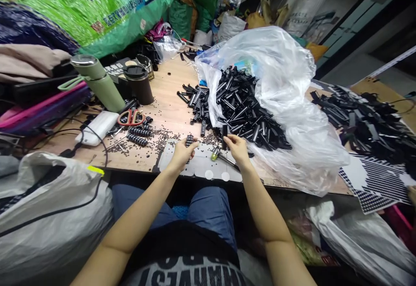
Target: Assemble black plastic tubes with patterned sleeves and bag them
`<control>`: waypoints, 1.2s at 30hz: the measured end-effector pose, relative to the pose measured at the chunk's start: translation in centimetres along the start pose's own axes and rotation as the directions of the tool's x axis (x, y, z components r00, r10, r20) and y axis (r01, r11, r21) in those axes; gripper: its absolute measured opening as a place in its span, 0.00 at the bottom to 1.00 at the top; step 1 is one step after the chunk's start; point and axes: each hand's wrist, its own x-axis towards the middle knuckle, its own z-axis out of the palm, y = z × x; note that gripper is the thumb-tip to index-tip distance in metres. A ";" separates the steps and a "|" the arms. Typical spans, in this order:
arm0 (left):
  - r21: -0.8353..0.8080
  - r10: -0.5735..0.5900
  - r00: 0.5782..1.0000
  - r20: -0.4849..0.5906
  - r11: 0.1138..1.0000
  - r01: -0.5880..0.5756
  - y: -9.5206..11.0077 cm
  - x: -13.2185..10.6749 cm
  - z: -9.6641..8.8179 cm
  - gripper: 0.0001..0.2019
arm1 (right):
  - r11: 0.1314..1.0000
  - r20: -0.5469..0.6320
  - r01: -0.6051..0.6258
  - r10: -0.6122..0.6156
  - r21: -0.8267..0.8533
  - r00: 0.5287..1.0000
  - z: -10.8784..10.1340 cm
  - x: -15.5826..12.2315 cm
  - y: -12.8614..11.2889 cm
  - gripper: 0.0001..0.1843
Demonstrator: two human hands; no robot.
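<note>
Over the front edge of the table, my left hand [182, 153] is closed around a short black-and-white patterned tube [189, 140], held nearly upright. To its right, my right hand [238, 148] pinches a plain black tube-like piece [224, 135] between thumb and fingers. The two pieces are apart. Between and below the hands lies a small hammer [215, 153] with a yellow-green tip, its handle running toward my right wrist. Under both hands is a pale grey board [201, 160]. Just beyond, more patterned tubes [203, 125] lie beside a big heap of black tubes [237, 104].
A crumpled clear plastic bag [286, 82] surrounds the heap. Left stand a green flask [100, 84], a dark cup [138, 84], orange-handled scissors [131, 117] and a white power bank [98, 128]. Tiny dark rings [156, 141] litter the wood. Black flat pieces [360, 119] pile up right.
</note>
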 end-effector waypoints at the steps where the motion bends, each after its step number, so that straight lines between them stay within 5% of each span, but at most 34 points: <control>1: 0.025 0.017 1.000 0.022 1.000 -0.018 0.1 -0.2 0.6 0.22 | 0.974 0.087 -0.036 0.017 0.222 0.996 0.7 -0.7 -0.7 0.23; 3: 0.040 0.031 0.998 0.061 0.999 -0.033 0.3 -0.4 1.2 0.21 | 0.842 0.278 -0.148 -0.002 0.519 0.961 2.0 -2.1 -2.1 0.27; 5: 0.011 0.015 0.998 0.061 1.000 -0.015 0.7 -0.6 1.2 0.21 | 0.833 0.330 -0.137 -0.057 0.536 0.942 2.8 -3.2 -3.4 0.30; 8: -0.036 -0.043 0.998 0.038 0.998 0.045 1.1 -0.9 0.4 0.22 | 0.933 0.204 0.243 -0.301 0.263 0.932 2.5 -4.1 -4.7 0.43; 10: -0.031 -0.060 0.997 0.046 0.998 0.061 1.2 -1.1 0.0 0.23 | 0.861 0.239 0.509 -0.495 0.001 0.836 2.0 -4.1 -5.2 0.56; 12: -0.003 -0.049 0.997 0.055 0.999 0.049 1.1 -1.3 -0.2 0.24 | 0.764 0.323 0.627 -0.561 -0.152 0.762 1.8 -4.1 -5.5 0.60; 15: -0.037 0.000 0.995 0.103 0.999 0.004 1.0 -1.5 -0.3 0.26 | 0.763 0.304 0.616 -0.551 -0.193 0.777 2.4 -4.3 -5.3 0.63; 20: -0.225 0.075 0.982 0.173 0.974 -0.035 1.1 -1.5 -0.6 0.25 | 0.834 0.236 0.552 -0.534 -0.012 0.812 2.6 -5.4 -4.2 0.65; 27: -0.171 0.066 0.993 0.096 0.984 -0.049 1.5 -2.5 -0.2 0.31 | 0.799 0.193 0.574 -0.601 0.179 0.776 1.6 -6.1 -4.6 0.64; 33: -0.231 0.035 0.999 0.040 0.973 -0.025 1.7 -3.0 0.2 0.24 | 0.695 0.178 0.676 -0.718 0.247 0.673 2.6 -5.6 -5.9 0.63; 36: -0.247 -0.002 0.999 0.054 0.969 0.015 1.7 -3.2 0.3 0.23 | 0.703 0.216 0.668 -0.711 0.243 0.670 2.9 -5.4 -6.1 0.61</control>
